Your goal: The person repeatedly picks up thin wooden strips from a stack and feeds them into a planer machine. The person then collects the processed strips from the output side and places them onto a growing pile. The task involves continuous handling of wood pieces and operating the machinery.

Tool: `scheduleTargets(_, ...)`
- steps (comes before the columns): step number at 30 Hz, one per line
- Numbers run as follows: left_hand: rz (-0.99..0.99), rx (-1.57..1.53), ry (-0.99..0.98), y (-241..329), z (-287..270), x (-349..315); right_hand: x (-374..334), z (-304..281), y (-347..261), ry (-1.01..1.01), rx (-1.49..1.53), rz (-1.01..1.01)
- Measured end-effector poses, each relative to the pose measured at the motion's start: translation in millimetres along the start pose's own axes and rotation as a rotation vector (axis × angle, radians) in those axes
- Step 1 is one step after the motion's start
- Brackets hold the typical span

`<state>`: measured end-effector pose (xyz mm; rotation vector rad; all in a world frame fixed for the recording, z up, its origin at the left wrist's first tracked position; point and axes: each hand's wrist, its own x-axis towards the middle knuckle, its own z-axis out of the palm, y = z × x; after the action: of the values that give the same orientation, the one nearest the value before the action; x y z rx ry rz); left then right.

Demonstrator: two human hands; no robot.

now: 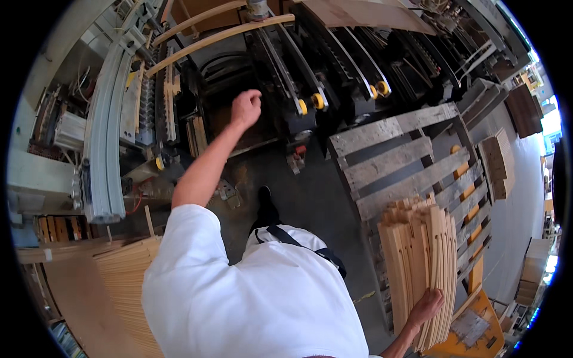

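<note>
Head view: upper centre, left hand (246,108) loosely fisted, empty; lower right, right hand (427,305) half-curled against slender, pale wooden strips (412,253), grip unclear.

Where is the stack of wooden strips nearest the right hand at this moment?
In the head view, the stack of wooden strips lies at the lower right, on the slatted pallet, with the right hand at its near end.

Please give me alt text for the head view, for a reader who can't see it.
A person's right hand touches a stack of wooden strips on a slatted pallet, while the left hand, its fingers curled, is extended ahead, near a dark machine with yellow wheels.
</note>
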<state>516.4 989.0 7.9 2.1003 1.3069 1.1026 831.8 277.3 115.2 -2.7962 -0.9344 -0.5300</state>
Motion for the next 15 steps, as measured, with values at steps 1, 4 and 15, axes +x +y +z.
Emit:
scheduleTargets(1, 0.003, 0.107, 0.025, -22.4, -11.4, 34.9, 16.3, -4.9, -23.8, 0.033, 0.026, -0.006)
scheduleTargets(4, -0.015, 0.327, 0.112, -58.3, -36.1, 126.9, 60.8, -22.8, -102.9, 0.037, 0.041, -0.074)
scheduleTargets(15, -0.083, 0.843, -0.222, -127.1, -83.2, 260.9, 223.0, 0.4, -390.8, -0.236, 0.470, -0.330)
